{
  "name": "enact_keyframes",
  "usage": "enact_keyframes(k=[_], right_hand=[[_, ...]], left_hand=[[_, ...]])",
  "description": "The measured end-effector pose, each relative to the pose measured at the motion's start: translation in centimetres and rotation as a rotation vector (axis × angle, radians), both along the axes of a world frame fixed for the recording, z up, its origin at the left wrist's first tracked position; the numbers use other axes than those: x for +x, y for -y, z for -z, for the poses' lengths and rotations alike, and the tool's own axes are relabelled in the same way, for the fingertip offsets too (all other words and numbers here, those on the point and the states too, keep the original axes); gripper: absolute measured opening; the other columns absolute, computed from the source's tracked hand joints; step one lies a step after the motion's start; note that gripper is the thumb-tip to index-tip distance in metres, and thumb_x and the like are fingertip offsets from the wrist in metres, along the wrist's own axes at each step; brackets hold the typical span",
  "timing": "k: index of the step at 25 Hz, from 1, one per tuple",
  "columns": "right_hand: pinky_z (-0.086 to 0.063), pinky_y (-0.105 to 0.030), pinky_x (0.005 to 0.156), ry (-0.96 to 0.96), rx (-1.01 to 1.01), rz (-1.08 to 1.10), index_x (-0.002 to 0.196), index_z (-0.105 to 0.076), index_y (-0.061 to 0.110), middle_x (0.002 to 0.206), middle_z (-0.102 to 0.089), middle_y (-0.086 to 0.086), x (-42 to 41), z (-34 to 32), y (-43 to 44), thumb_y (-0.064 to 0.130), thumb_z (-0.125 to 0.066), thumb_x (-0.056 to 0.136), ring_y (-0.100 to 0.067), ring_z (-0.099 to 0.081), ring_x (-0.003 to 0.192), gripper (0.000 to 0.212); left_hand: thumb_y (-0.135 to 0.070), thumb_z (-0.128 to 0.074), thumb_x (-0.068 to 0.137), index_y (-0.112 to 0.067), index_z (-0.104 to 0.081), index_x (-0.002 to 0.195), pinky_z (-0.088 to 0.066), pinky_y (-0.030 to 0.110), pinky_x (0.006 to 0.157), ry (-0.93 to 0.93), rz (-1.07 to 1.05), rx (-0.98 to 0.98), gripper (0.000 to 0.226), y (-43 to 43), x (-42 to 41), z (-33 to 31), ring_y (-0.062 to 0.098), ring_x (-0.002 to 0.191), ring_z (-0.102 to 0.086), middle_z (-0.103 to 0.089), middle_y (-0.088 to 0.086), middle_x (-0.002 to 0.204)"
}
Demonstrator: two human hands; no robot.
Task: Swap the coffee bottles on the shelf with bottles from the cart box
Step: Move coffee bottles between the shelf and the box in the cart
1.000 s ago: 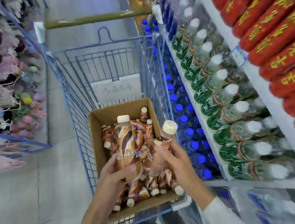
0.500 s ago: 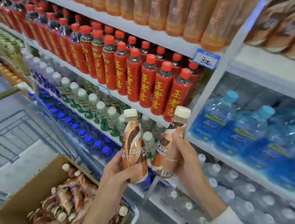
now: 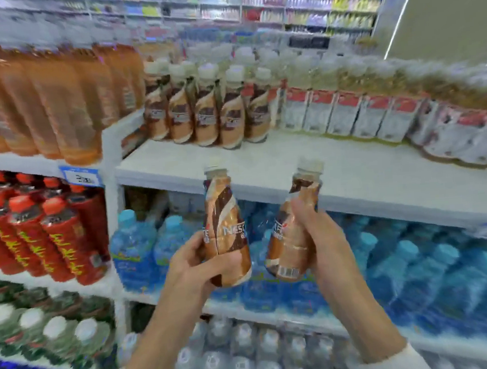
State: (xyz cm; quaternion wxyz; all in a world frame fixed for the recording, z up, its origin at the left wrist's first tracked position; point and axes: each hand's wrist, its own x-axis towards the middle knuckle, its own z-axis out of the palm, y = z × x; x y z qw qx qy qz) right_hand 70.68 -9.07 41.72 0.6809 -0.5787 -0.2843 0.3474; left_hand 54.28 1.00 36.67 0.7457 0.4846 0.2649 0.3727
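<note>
Up from the cart box now: the left hand [image 3: 196, 265] grip holds 1 brown-wrapped plastic coffee bottle [image 3: 225, 230], the right hand [image 3: 327, 244] grip a matching coffee bottle [image 3: 292, 239], both before the white shelf [image 3: 293, 162], ready to swap.

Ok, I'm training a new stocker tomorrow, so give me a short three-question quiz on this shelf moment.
1. True or false: the left hand grips one coffee bottle and the right hand grips a second bottle.
2. Where do the shelved coffee bottles stand? A) upright at the back of the white shelf; B) lying on the floor; C) among red bottles.
3. Fill in: the water bottles below that shelf have ___ caps.
Key: 1 true; 2 A; 3 blue.
</note>
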Motion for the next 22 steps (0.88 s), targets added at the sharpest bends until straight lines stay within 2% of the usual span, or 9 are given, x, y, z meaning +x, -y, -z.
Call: enact_keyframes(k=[2, 4, 8, 11, 14, 15, 17, 19, 22], right_hand=[[-0.054, -0.04, 0.079, 0.058, 0.05, 0.085, 0.089, -0.068, 0.026, 0.078, -0.071, 0.006, 4.3, -2.6, 0.5, 0.055, -0.073, 0.078, -0.011, -0.068, 0.071, 0.031], [-0.057, -0.041, 0.077, 0.126, 0.075, 0.132, 0.094, -0.065, 0.024, 0.084, -0.07, 0.003, 7.6, -4.6, -0.2, 0.05, -0.069, 0.086, -0.011, -0.069, 0.073, 0.028], [-0.056, -0.045, 0.094, 0.297, 0.045, 0.149, 0.104, -0.067, 0.033, 0.101, -0.073, 0.008, 11.7, -6.2, -3.1, 0.064, -0.064, 0.083, -0.012, -0.069, 0.097, 0.037], [-0.053, -0.046, 0.099, 0.327, 0.05, 0.15, 0.112, -0.065, 0.038, 0.109, -0.071, 0.014, 13.4, -5.7, -5.0, 0.06, -0.064, 0.086, -0.008, -0.067, 0.104, 0.035], [-0.05, -0.044, 0.103, 0.361, 0.014, 0.154, 0.115, -0.063, 0.04, 0.115, -0.069, 0.017, 14.2, -4.8, -6.0, 0.062, -0.062, 0.087, -0.006, -0.063, 0.11, 0.036], [-0.05, -0.044, 0.103, 0.376, 0.004, 0.153, 0.115, -0.063, 0.04, 0.114, -0.069, 0.017, 14.3, -4.6, -6.1, 0.065, -0.061, 0.086, -0.006, -0.063, 0.111, 0.038], [-0.05, -0.044, 0.103, 0.389, 0.0, 0.143, 0.117, -0.063, 0.04, 0.115, -0.07, 0.016, 14.3, -4.3, -6.3, 0.07, -0.061, 0.081, -0.007, -0.064, 0.111, 0.047], [-0.052, -0.038, 0.101, 0.417, -0.027, 0.116, 0.122, -0.059, 0.038, 0.117, -0.068, 0.015, 14.2, -4.0, -5.9, 0.067, -0.068, 0.078, -0.004, -0.064, 0.11, 0.053], [-0.048, -0.016, 0.084, 0.643, -0.143, 0.248, 0.126, -0.051, 0.034, 0.116, -0.056, 0.014, 13.6, -3.3, -5.2, 0.063, -0.082, 0.066, 0.002, -0.057, 0.103, 0.073]], left_hand=[[-0.023, -0.086, 0.048, -0.007, -0.071, 0.101, -0.061, 0.037, 0.075, 0.012, 0.007, 0.049, 0.058, -0.2, 5.4, -2.9, 0.029, 0.085, -0.073, -0.075, 0.012, 0.095], [-0.03, -0.089, 0.045, -0.012, -0.07, 0.099, -0.06, 0.037, 0.075, -0.013, -0.034, 0.123, 0.06, -1.2, 9.6, -5.6, 0.024, 0.084, -0.074, -0.077, 0.007, 0.091], [-0.034, -0.093, 0.054, -0.019, -0.068, 0.102, -0.057, 0.034, 0.08, -0.16, -0.078, 0.418, 0.057, -4.4, 15.1, -9.2, 0.018, 0.087, -0.075, -0.078, 0.002, 0.093], [-0.016, -0.092, 0.066, -0.022, -0.063, 0.107, -0.051, 0.02, 0.077, -0.24, -0.068, 0.533, 0.05, -6.7, 17.2, -10.0, -0.002, 0.081, -0.069, -0.074, -0.007, 0.097], [-0.014, -0.089, 0.07, -0.028, -0.064, 0.107, -0.047, 0.006, 0.068, -0.308, -0.046, 0.601, 0.046, -8.0, 17.7, -9.4, -0.012, 0.078, -0.064, -0.071, -0.014, 0.099], [-0.013, -0.089, 0.07, -0.03, -0.064, 0.104, -0.048, 0.008, 0.07, -0.315, -0.03, 0.616, 0.046, -8.3, 17.7, -9.1, -0.01, 0.079, -0.065, -0.072, -0.013, 0.098], [-0.01, -0.089, 0.07, -0.03, -0.066, 0.104, -0.052, 0.021, 0.079, -0.301, 0.008, 0.616, 0.046, -8.8, 17.6, -8.5, 0.001, 0.085, -0.07, -0.075, -0.009, 0.096], [-0.014, -0.089, 0.071, -0.028, -0.067, 0.109, -0.054, 0.026, 0.084, -0.292, 0.037, 0.642, 0.046, -9.2, 17.5, -8.1, 0.005, 0.09, -0.07, -0.075, -0.008, 0.1], [-0.046, -0.091, 0.062, -0.032, -0.061, 0.119, -0.051, 0.018, 0.086, -0.355, -0.019, 0.743, 0.066, -9.0, 17.4, -7.5, 0.0, 0.1, -0.064, -0.068, -0.011, 0.112]])
